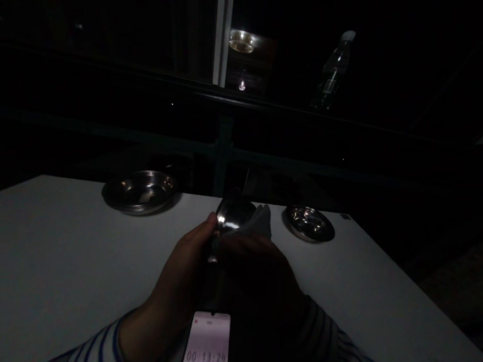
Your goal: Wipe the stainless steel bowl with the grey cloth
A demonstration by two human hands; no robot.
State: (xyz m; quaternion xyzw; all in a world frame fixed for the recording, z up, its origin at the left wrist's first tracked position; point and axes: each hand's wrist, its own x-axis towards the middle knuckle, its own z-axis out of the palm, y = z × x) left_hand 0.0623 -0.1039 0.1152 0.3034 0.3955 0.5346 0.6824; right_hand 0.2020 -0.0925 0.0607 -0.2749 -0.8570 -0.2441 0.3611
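In the middle of the white table, my left hand (181, 273) grips a shiny metal dish (231, 213) by its near left side, thumb on the rim. The dish is tilted, and much of it is hidden behind my hands. My right hand (260, 265), very dark, is closed round a grey cloth (259, 221) that lies against the dish. To the left sit shallow metal dishes (139, 193), seemingly stacked. A smaller metal dish (309, 223) rests to the right of my hands.
A lit phone (207, 344) showing a running clock is below my hands at the near side. The white table (74, 268) ends at a dark far edge. Beyond it, a clear bottle (334, 71) with a white cap stands higher up by the window frame (222, 33).
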